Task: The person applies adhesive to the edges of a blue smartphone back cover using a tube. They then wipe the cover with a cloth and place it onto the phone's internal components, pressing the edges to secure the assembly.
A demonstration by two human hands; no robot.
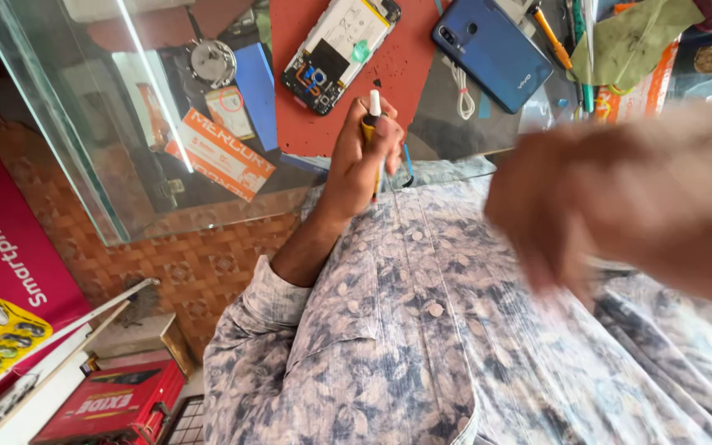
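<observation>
From the head camera, the person's left hand (362, 156) is closed around a yellow-handled tool (372, 115) with a white tip, the fingers pressed together on its handle so that the white end stands up just above the knuckles. The hand sits at the near edge of a red work mat (409, 74) on the glass table (117, 148). On that mat, just beyond the tool's tip, lies an opened phone (339, 49) with its battery and inner parts showing. Off the mat's right side lies a blue phone back cover (492, 51), with a white cable (461, 95) between it and the mat's edge. Off the mat's left side a blue card (257, 91) rests on the glass, and under the glass an orange box (220, 154) shows farther left. The right hand (620, 189) is raised close to the camera, well to the right of the mat and heavily blurred; whether its fingers are spread or closed cannot be told, and nothing can be made out in it. The person's patterned shirt (405, 330) fills the space nearer than the mat.
</observation>
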